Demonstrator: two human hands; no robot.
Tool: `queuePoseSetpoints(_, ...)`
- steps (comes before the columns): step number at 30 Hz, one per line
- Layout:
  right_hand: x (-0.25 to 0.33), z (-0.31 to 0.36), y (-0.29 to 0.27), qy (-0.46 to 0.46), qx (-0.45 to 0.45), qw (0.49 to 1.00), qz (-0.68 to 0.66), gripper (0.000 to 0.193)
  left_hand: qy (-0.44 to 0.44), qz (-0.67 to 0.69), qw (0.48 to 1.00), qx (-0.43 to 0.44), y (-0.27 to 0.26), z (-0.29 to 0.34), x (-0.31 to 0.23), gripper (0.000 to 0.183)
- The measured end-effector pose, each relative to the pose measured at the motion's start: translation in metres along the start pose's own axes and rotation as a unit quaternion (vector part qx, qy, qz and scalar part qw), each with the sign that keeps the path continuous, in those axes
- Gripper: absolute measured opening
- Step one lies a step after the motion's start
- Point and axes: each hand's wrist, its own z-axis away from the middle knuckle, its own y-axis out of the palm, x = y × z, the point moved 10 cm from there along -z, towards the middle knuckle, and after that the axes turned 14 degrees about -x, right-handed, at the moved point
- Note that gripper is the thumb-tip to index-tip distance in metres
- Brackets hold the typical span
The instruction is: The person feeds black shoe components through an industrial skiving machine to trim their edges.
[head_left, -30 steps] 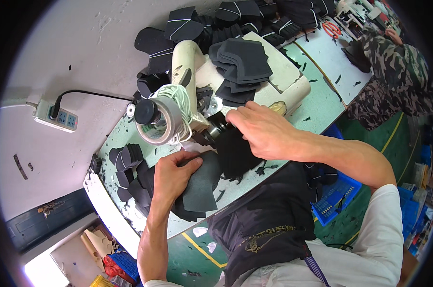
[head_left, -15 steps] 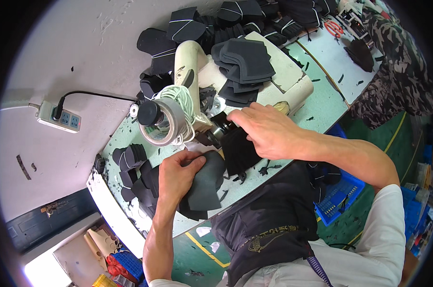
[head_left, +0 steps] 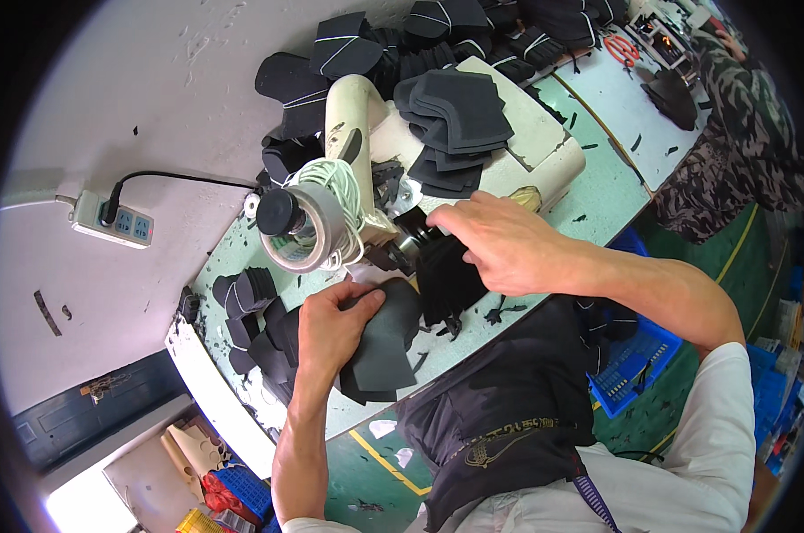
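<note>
My left hand (head_left: 329,327) pinches a black foam-like sheet piece (head_left: 386,342) on the near side of a cream sewing-type machine (head_left: 353,133), thumb on top and fingers partly hidden. My right hand (head_left: 500,244) is closed, with its fingertips beside the dark round parts (head_left: 413,229) of the machine head. Just below those fingertips hangs a bunch of black material (head_left: 451,280); whether they hold it is hidden. Cut black pieces (head_left: 460,111) lie stacked on the machine bed.
Tied black bundles (head_left: 347,46) line the back of the table. More black pieces (head_left: 264,342) lie left of my left hand. A power strip (head_left: 113,219) is on the wall. A blue crate (head_left: 633,369) stands below at right. Another person's camouflage sleeve (head_left: 740,115) is at far right.
My hands keep nearly the same places, and the whole view has shifted slightly. At the far right, the other person's hand has come into sight near their machine.
</note>
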Motion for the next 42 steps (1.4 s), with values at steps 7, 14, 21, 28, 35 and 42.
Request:
queuePoseSetpoints(7,0.001,-0.004,-0.01,-0.034,0.095,0.99,-0.1,0.03,-0.012,0.006,1.0,-0.027,0.007,-0.005,-0.011,0.028)
queuePoseSetpoints(14,0.002,-0.002,0.002,-0.002,-0.002,0.999,-0.035,0.03,0.018,-0.004,1.0,-0.003,0.002,0.0,-0.006,0.024)
queuePoseSetpoints(21,0.004,-0.004,-0.015,-0.037,0.122,0.99,-0.052,0.033,-0.021,-0.006,0.999,-0.031,0.006,-0.008,-0.001,0.026)
queuePoseSetpoints(28,-0.005,-0.005,0.006,-0.014,0.008,0.999,-0.036,0.035,-0.002,0.092,0.995,0.026,0.01,0.001,-0.008,0.019)
queuePoseSetpoints(35,0.009,-0.007,-0.024,-0.029,0.092,0.992,-0.087,0.032,-0.042,0.047,0.996,-0.056,0.0,-0.004,0.01,0.022)
queuePoseSetpoints(42,0.012,-0.004,0.0,-0.069,0.012,0.992,-0.102,0.033,-0.058,0.138,0.987,-0.059,0.019,0.011,-0.002,0.019)
